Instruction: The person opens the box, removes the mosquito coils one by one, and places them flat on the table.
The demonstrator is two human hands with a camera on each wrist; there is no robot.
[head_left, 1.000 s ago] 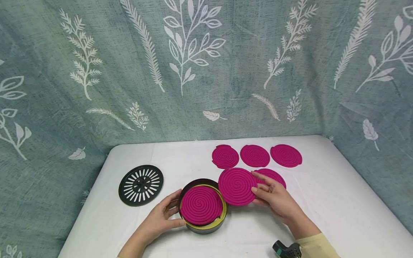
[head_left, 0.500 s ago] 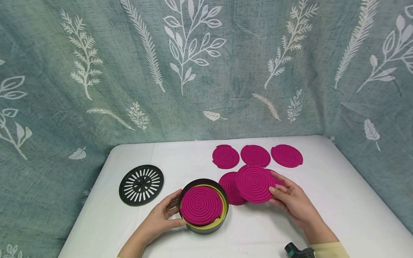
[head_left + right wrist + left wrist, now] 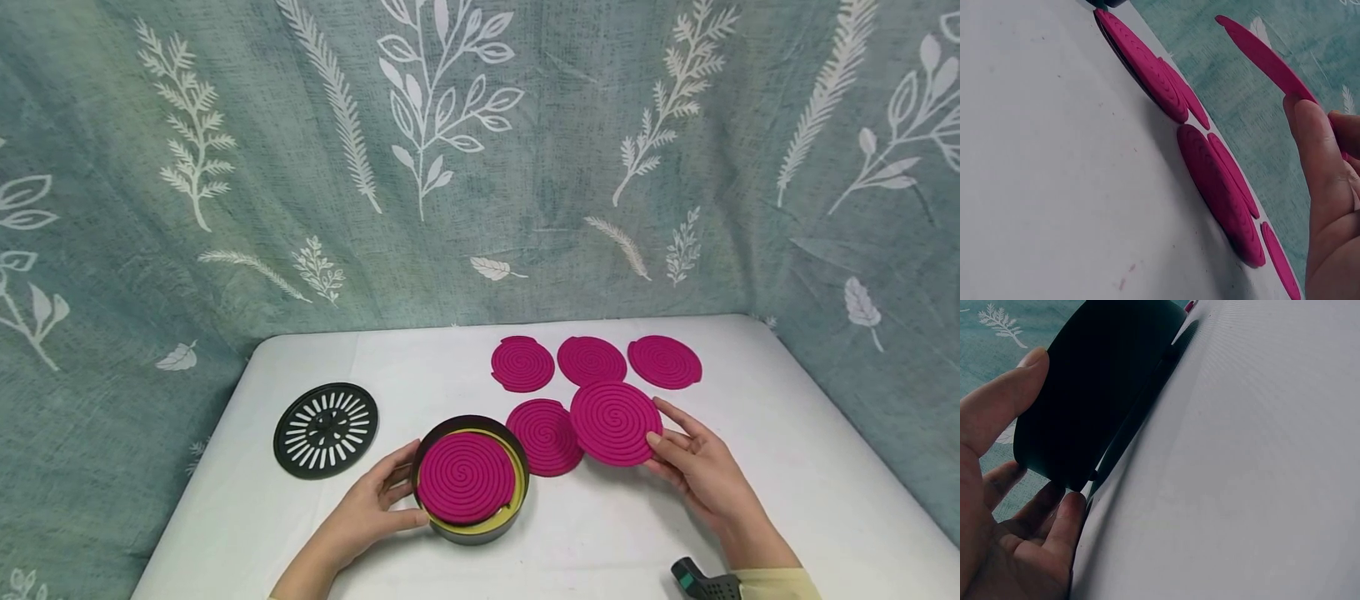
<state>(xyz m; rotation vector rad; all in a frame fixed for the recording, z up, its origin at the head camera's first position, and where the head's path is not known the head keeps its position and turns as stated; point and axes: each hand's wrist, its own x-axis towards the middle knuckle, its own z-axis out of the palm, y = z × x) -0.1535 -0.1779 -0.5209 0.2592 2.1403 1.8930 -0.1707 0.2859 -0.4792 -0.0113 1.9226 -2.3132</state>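
My left hand (image 3: 375, 504) grips the left side of a round black container (image 3: 471, 537). In the left wrist view, the thumb lies against the dark wall and the fingertips are at its lower edge. A yellow ring lines the container inside, and a magenta spiral coaster (image 3: 467, 477) lies in it. My right hand (image 3: 697, 471) pinches another magenta spiral coaster (image 3: 615, 423) by its right edge, tilted above the table. In the right wrist view this coaster shows edge-on, apart from those below. The coaster (image 3: 1222, 197) lying beneath it is hidden in the head view.
A black slotted disc (image 3: 306, 452) lies at the left. Three magenta coasters, one of them the middle coaster (image 3: 592, 361), form a back row. Another coaster (image 3: 542, 437) lies just right of the container. A patterned green cloth (image 3: 420, 275) hangs behind the white table (image 3: 585, 542).
My right hand has carried its coaster rightward, away from the container, uncovering the coaster lying beside it. The left hand and the container have stayed in place.
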